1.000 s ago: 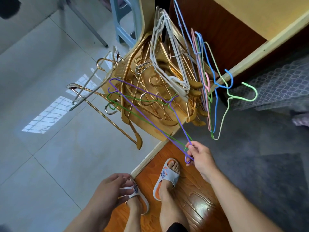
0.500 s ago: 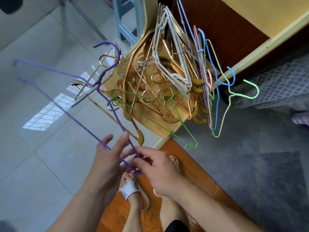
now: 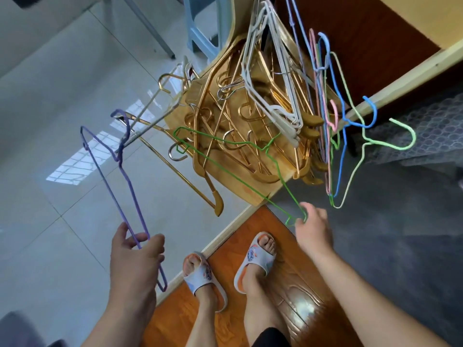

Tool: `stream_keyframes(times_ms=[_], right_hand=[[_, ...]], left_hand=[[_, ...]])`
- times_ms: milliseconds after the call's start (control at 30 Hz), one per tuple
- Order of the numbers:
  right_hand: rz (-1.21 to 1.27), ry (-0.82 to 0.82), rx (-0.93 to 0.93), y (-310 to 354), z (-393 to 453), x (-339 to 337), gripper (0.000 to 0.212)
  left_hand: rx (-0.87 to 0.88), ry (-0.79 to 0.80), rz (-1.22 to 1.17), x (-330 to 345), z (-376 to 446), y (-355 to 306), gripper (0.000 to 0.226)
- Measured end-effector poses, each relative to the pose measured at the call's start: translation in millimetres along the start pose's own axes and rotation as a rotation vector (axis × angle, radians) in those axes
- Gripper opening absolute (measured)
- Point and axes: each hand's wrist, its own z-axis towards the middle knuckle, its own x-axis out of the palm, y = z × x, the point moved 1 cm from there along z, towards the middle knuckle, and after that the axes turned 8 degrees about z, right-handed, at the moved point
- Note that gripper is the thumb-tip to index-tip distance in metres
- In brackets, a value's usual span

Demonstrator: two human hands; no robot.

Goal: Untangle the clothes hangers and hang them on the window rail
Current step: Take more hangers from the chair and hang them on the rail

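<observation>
Leftmost, the left hand [image 3: 135,256] pinches the purple wire hanger [image 3: 120,181] near one lower corner, thumb and fingers [image 3: 156,240] curled around the wire, holding it clear over the pale tiled floor [image 3: 50,108], its hook up near the gold hangers that jut past the left edge of the wooden board [image 3: 250,194]. Below, two feet in slippers [image 3: 255,261] stand on the red-brown wood floor [image 3: 295,304]. On the board rests the tangled heap of gold hangers [image 3: 225,116], with white hangers [image 3: 278,96] leaning across it. The green wire hanger [image 3: 233,146] lies over the heap and sticks out past the board's near corner, where the right hand [image 3: 313,229] grips its end, fingers curled on the wire. Farther right, pink, blue and pale green wire hangers [image 3: 348,136] hang bunched off the board's right edge, above the grey carpet [image 3: 388,221].
</observation>
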Motion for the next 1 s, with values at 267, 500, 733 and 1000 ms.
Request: stream_keyframes(times_ms=[267, 500, 733, 1000], right_hand=[[0.199, 0.153, 0.173, -26.2, 68.3, 24.4, 0.05], [0.354, 0.175, 0.17, -24.9, 41.5, 6.7, 0.024], [0.379, 0.204, 0.069, -22.6, 15.0, -24.9, 0.024], [0.479, 0.242, 0.066, -16.1, -20.2, -36.4, 0.024]], left_hand=[[0.013, -0.001, -0.037, -4.8, 15.0, 21.9, 0.082], [-0.053, 0.065, -0.117, 1.9, 8.8, 13.6, 0.075], [-0.061, 0.1, -0.113, 5.2, 6.2, 11.3, 0.076], [-0.085, 0.091, -0.102, 0.6, 0.1, 16.9, 0.076]])
